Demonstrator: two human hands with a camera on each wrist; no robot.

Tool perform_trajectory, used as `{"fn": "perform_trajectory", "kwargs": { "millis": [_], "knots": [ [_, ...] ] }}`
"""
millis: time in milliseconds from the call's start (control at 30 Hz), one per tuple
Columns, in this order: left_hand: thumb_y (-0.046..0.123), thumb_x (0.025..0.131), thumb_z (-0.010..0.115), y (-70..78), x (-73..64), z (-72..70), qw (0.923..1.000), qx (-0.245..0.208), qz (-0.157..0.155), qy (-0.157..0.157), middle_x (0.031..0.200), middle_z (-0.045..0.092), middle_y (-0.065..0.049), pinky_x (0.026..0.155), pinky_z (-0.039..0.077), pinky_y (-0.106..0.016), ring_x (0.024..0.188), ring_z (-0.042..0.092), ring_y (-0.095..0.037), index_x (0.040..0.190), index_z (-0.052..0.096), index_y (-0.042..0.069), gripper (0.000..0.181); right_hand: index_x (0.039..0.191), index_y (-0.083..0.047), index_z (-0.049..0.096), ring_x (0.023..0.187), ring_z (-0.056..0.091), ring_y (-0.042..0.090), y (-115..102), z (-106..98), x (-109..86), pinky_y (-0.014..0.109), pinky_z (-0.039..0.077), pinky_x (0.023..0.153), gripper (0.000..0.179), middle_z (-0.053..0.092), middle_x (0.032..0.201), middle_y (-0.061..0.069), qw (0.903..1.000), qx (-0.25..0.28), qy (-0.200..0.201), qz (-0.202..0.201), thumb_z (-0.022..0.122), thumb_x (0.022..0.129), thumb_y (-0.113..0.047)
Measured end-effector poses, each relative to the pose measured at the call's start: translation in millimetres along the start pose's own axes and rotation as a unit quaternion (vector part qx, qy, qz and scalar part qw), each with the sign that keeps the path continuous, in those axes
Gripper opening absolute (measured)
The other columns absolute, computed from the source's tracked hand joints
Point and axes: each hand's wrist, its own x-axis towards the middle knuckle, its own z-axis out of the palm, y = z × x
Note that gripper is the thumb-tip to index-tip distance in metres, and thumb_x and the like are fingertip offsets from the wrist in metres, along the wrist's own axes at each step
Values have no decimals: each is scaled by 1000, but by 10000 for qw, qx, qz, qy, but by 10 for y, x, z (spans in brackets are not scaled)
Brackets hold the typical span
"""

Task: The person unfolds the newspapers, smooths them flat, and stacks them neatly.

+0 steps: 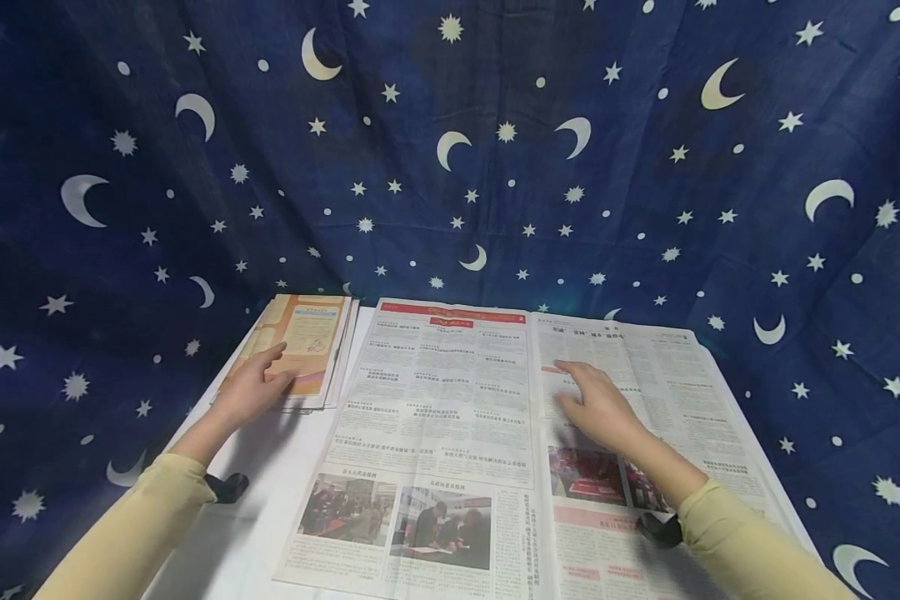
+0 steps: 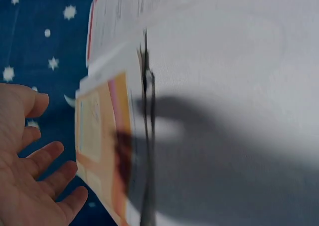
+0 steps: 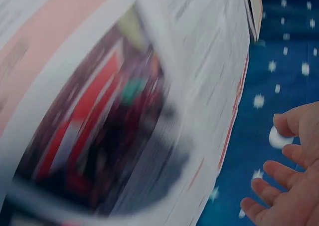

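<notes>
My left hand (image 1: pixel 249 390) hovers over an orange-covered booklet (image 1: pixel 311 337) that lies on a small stack of papers at the back left. Its fingers are spread and grip nothing; in the left wrist view the hand (image 2: pixel 35 171) shows loosely bent fingers beside the booklet (image 2: pixel 94 136). My right hand (image 1: pixel 600 408) is held over the right page of an opened newspaper (image 1: pixel 450 433). Thumb and fingers are apart with nothing between them, and the right wrist view shows the same relaxed hand (image 3: pixel 289 181) above the printed sheet (image 3: pixel 199 76).
A white table (image 1: pixel 292 467) carries the papers, its surface showing between booklet stack and newspaper. Behind it hangs a dark blue cloth (image 1: pixel 510 217) with moons and stars. Dark straps (image 1: pixel 227 488) sit below each wrist.
</notes>
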Motion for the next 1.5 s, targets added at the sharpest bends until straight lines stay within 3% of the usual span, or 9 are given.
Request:
{"fn": "perform_trajectory", "kwargs": {
  "millis": [333, 533, 967, 1133, 1500],
  "knots": [
    [29, 106, 51, -315, -9, -131, 9982, 64, -568, -182, 150, 29, -43, 110, 28, -72, 139, 29, -59, 156, 24, -11, 69, 153, -16, 48, 145, 40, 36, -597, 395, 186, 59, 32, 116, 57, 47, 155, 12, 9958, 672, -505, -372, 65, 99, -28],
    [26, 107, 50, -463, -35, -162, 9979, 15, -587, -258, 149, 28, -45, 110, 29, -71, 138, 29, -61, 154, 23, -15, 68, 153, -18, 49, 145, 40, 30, -857, 632, 293, 53, 32, 118, 57, 47, 155, 7, 9913, 885, -846, -482, 65, 99, -30],
    [23, 107, 48, -548, 10, -195, 9966, -34, -722, -397, 147, 32, -46, 110, 31, -69, 136, 35, -60, 152, 18, -20, 69, 156, -17, 43, 142, 45, 29, -1375, 1025, 484, 50, 40, 114, 60, 43, 158, 7, 9759, 1560, -1424, -553, 60, 102, -33],
    [24, 107, 48, -526, 34, -191, 9947, -103, -877, -522, 149, 29, -46, 111, 29, -69, 137, 32, -60, 153, 15, -19, 72, 156, -16, 42, 140, 47, 28, -1515, 1141, 592, 47, 43, 112, 60, 45, 157, 7, 9632, 2215, -1471, -388, 61, 102, -33],
    [26, 108, 43, -604, 62, -193, 9863, -704, -1400, -519, 149, 27, -47, 113, 29, -67, 139, 28, -60, 154, 7, -18, 73, 154, -14, 45, 130, 57, 24, -1853, 1464, 814, 38, 54, 99, 62, 54, 148, 7, 9179, 3622, -1577, 367, 66, 99, -32]
  ]
}}
